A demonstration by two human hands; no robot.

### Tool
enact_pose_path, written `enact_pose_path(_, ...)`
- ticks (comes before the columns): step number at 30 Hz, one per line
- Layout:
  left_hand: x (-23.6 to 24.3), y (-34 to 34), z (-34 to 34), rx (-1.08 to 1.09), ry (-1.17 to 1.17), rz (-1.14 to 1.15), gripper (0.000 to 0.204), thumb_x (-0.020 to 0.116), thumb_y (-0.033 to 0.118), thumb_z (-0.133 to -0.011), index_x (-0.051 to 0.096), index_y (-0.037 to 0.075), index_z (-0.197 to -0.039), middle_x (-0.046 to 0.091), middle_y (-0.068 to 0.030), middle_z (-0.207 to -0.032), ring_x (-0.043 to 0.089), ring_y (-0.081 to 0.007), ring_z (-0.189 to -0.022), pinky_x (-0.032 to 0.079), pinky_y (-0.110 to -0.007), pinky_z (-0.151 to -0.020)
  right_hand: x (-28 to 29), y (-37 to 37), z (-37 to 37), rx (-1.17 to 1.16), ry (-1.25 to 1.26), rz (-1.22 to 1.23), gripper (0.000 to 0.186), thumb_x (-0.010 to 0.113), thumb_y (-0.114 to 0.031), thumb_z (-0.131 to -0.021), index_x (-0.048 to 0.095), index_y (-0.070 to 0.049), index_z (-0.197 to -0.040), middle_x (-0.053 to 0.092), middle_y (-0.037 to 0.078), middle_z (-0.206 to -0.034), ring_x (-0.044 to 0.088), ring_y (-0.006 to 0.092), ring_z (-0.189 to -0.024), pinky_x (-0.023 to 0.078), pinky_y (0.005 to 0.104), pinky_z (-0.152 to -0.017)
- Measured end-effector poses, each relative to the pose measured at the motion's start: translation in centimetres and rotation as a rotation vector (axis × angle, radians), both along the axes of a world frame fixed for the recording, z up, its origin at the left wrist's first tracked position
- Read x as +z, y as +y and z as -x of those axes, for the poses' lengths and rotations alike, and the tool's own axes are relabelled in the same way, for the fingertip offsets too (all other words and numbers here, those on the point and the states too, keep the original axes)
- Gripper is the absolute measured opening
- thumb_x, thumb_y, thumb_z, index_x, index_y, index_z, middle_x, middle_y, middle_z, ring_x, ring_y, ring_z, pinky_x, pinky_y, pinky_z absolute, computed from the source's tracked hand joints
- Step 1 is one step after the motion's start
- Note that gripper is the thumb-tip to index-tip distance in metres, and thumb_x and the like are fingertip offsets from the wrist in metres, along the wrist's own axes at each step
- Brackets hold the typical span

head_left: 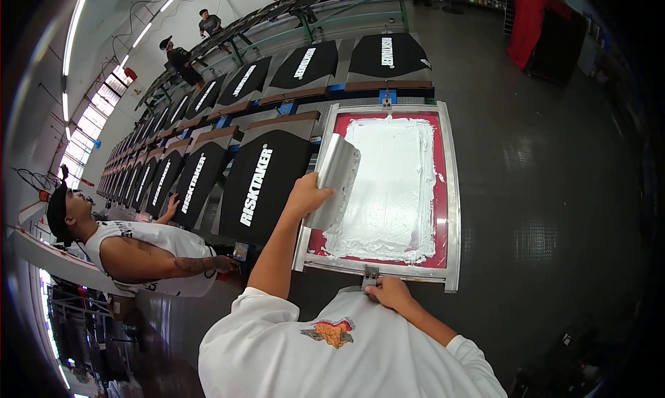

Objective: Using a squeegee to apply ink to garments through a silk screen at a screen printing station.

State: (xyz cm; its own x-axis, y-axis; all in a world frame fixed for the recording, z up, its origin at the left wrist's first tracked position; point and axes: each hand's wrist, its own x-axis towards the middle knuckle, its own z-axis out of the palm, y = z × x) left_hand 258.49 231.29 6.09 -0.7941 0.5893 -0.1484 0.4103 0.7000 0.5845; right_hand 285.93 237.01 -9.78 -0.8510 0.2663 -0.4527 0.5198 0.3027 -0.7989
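A silk-screen frame [450, 211] with metal edges lies before me, its red mesh largely covered by thick white ink [391, 183]. My left hand [309, 196] is closed around a long metal squeegee [337, 173], which leans along the frame's left side with ink smeared on its inner edge. At the frame's near edge, my right hand [391, 292] is closed with its fingers on a small metal clamp [370, 276]. Just left of the frame, a black garment piece [267, 190] with white lettering lies flat on a board.
Rows of boards with black printed pieces [303, 64] stretch away to the left and back. A co-worker [149, 249] stands close on my left, one hand by a board. More people are farther back. Grey floor [526, 183] lies to the right, a red cloth [530, 27] beyond.
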Motion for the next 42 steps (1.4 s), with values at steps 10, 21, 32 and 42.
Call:
enact_pose_path(10,1.1,-1.6,-1.5,0.118,-0.145,-0.118,0.041,0.076,0.009,-0.065,0.062,-0.005,-0.1,0.067,-0.018,-0.088,0.066,-0.0265,-0.079,0.051,-0.036,-0.073,-0.3,-0.2,-0.5,0.079,-0.009,-0.077,0.037,0.066,-0.04,-0.079,0.067,-0.003,-0.077,0.067,0.013,-0.074,0.064,0.0289,-0.073,0.048,0.0388,-0.066)
enact_pose_path(21,3.8,-2.5,0.8,0.148,-0.009,-0.214,0.04,0.071,0.01,-0.067,0.059,-0.005,-0.101,0.065,-0.016,-0.086,0.066,-0.0248,-0.076,0.053,-0.036,-0.068,0.2,0.6,0.4,0.132,-0.008,-0.084,0.041,0.064,-0.041,-0.08,0.067,-0.001,-0.085,0.065,0.021,-0.086,0.063,0.0371,-0.084,0.049,0.0462,-0.073)
enact_pose_path(32,-2.4,-0.2,-2.4,0.173,0.148,0.141,0.037,0.066,0.011,-0.065,0.062,-0.004,-0.098,0.066,-0.0226,-0.089,0.066,-0.0349,-0.085,0.051,-0.038,-0.077,1.0,0.5,-0.1,0.133,-0.003,-0.055,0.04,0.064,-0.041,-0.081,0.067,-0.002,-0.087,0.066,0.02,-0.085,0.063,0.036,-0.084,0.049,0.0456,-0.074)
enact_pose_path(42,-5.4,-0.2,-2.6,0.155,0.197,0.202,0.039,0.068,0.013,-0.064,0.061,-0.005,-0.098,0.066,-0.0224,-0.092,0.066,-0.0343,-0.087,0.05,-0.038,-0.078,0.6,0.6,0.2,0.113,0.028,-0.033,0.038,0.064,-0.039,-0.081,0.068,-0.002,-0.089,0.066,0.02,-0.082,0.063,0.0363,-0.082,0.049,0.0453,-0.074)
